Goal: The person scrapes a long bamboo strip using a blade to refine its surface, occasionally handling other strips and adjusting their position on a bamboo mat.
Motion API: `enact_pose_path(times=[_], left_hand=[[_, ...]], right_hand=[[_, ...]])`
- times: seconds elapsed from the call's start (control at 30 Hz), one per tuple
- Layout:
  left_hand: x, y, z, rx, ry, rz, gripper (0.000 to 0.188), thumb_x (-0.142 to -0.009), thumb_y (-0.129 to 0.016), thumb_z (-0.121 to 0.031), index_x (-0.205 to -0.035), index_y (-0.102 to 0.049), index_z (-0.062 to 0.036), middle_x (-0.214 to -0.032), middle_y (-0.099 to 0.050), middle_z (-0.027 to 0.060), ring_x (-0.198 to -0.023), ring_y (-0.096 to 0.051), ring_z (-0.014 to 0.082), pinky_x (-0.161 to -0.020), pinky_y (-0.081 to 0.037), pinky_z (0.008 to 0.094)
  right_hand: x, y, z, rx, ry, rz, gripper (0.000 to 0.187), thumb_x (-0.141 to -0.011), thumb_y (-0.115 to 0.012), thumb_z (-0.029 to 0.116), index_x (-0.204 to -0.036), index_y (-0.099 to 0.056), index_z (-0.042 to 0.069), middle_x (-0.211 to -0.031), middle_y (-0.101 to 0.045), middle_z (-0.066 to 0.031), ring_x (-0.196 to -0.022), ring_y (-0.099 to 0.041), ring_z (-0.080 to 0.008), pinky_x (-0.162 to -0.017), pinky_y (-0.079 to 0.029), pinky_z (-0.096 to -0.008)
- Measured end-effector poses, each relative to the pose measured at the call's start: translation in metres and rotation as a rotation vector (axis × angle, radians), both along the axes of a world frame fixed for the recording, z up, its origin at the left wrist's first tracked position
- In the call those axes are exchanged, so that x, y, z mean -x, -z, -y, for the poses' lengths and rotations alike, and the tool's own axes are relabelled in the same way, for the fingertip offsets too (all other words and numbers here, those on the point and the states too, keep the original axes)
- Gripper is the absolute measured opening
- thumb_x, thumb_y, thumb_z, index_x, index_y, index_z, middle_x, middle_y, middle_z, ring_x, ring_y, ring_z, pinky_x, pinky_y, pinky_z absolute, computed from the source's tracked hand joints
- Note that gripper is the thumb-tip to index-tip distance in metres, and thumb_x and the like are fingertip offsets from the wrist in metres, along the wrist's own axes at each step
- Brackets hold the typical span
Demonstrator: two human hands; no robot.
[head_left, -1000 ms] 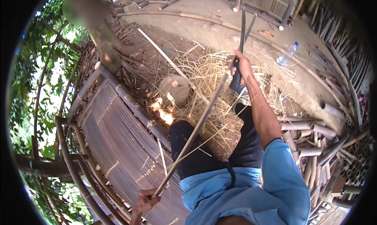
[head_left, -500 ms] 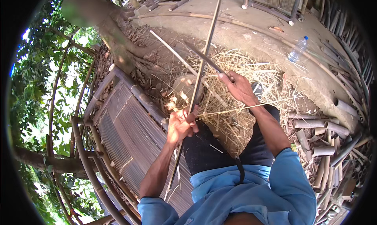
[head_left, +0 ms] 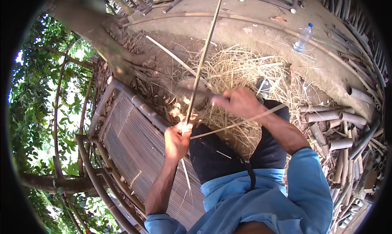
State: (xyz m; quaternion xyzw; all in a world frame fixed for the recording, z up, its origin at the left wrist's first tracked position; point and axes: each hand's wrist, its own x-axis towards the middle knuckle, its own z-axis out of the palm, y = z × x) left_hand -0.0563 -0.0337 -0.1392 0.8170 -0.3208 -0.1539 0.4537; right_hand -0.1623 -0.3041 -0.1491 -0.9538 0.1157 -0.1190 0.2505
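Note:
My left hand (head_left: 177, 141) is closed around a long, thin bamboo strip (head_left: 203, 56), which slants up and away past the tree roots. In my right hand (head_left: 244, 105) is a knife (head_left: 203, 94), its blade smeared by motion and lying near or across the strip; whether it touches cannot be told. A narrow pale sliver (head_left: 232, 127) runs from beside my left hand across my lap to my right forearm. Below the knife is a rounded block (head_left: 192, 96), partly hidden.
Pale shavings (head_left: 249, 66) cover the ground ahead. A slatted bamboo bench (head_left: 143, 140) stands at my left, a tree trunk (head_left: 110, 50) beyond. A plastic bottle (head_left: 303, 39) is at the far right, cut bamboo pieces (head_left: 341, 144) at the near right. A pale stick (head_left: 169, 54) leans ahead.
My right hand and the knife have come down and nearer along the strip. My left hand has shifted slightly left and nearer, its fingers now wrapped tighter. The strip tilts a little differently.

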Motion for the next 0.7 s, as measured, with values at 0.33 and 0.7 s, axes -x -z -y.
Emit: enact_pose_path(times=[0.33, 0.7], left_hand=[[0.016, 0.000, -0.029, 0.086, -0.041, -0.185, 0.021, -0.097, -0.068, -0.015, -0.110, -0.073, 0.0009, -0.063, -0.050, -0.0075, -0.058, -0.041, 0.0002, -0.050, -0.033, 0.0239], [0.053, -0.032, -0.089, -0.242, -0.011, -0.009, 0.019, -0.099, -0.064, -0.011, -0.109, -0.074, 0.0012, -0.062, -0.050, -0.0070, -0.056, -0.041, 0.0033, -0.048, -0.031, 0.0251]], right_hand=[[-0.010, 0.002, 0.015, -0.078, 0.086, -0.127, 0.090, -0.094, -0.034, 0.081, -0.089, -0.078, 0.003, -0.048, -0.056, -0.0171, -0.050, -0.064, -0.0292, -0.055, -0.056, -0.0457], [-0.019, 0.010, 0.103, -0.061, 0.299, -0.132, 0.091, -0.092, -0.036, 0.083, -0.089, -0.077, 0.003, -0.062, -0.065, -0.0151, -0.057, -0.066, -0.0294, -0.061, -0.056, -0.0477]])
